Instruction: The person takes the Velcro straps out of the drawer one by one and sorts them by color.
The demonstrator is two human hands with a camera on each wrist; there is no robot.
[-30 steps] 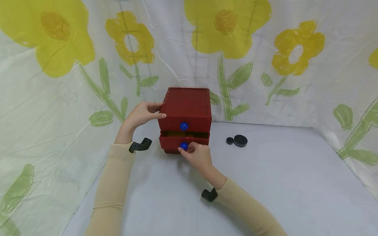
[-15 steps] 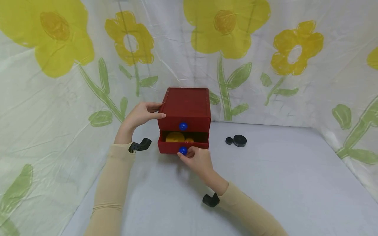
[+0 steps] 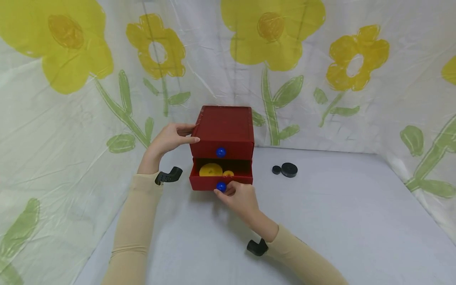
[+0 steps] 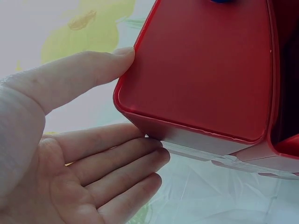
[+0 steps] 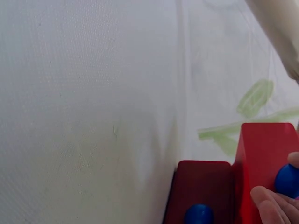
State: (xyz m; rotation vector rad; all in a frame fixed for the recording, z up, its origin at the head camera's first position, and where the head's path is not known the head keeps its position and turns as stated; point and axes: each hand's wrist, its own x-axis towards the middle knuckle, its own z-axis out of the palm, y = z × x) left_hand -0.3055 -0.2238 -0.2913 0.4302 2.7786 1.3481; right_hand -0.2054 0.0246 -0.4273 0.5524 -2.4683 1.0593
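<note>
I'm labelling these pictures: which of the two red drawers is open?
The lower drawer, whose blue knob the right hand pinches: it juts out with yellow round pieces inside, while the upper drawer sits closed.

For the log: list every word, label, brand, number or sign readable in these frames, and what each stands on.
None: no text is readable in any view.
Red drawer box: no lettering on the faces in view.
Larger black disc, smaller black disc: too small to tell.
Black device at the left wrist: specks, too small to read.
Backdrop: flowers, no lettering seen.
</note>
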